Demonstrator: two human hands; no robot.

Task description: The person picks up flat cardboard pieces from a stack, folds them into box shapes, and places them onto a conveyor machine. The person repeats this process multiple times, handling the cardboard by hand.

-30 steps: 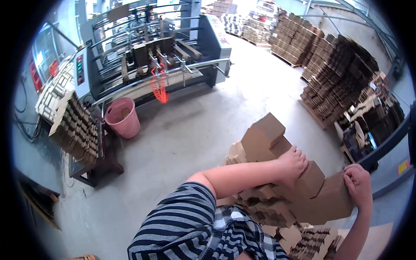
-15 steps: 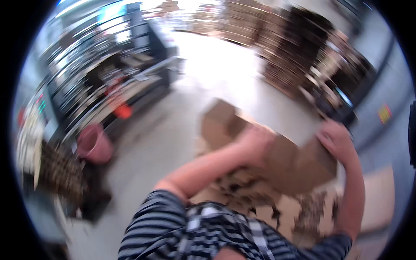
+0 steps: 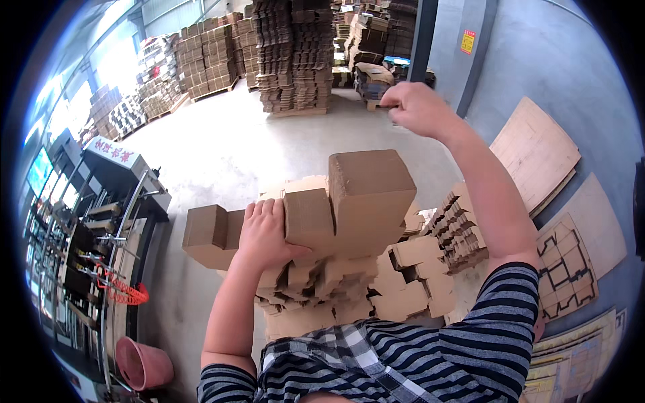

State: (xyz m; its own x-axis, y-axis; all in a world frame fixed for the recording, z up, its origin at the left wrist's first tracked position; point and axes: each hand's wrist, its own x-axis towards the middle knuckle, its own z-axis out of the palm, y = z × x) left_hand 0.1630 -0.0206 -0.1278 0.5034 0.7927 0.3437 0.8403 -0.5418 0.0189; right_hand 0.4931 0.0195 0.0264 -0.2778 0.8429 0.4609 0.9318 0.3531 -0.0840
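So from my feed: the left hand is clamped over the top of a stack of flat die-cut cardboard blanks, fingers curled around the near edge, gripping it tight against the chest. The stack sits dead centre, running down toward 6 o'clock where the striped sleeves and checked shirt come in. One folded piece sticks up at the top of the stack, just right of that hand, and another juts out to its left at about 9 o'clock.

The right hand is up at 1 o'clock, well apart from the stack, curled into a loose fist. Can't tell if there's anything in it, looks closed on nothing I can make out.

Around the edges: a machine with rollers at 9 o'clock, a pink bucket at 7, tall pallets of cardboard at 12, and cut sheets lying on the floor from 2 to 4.
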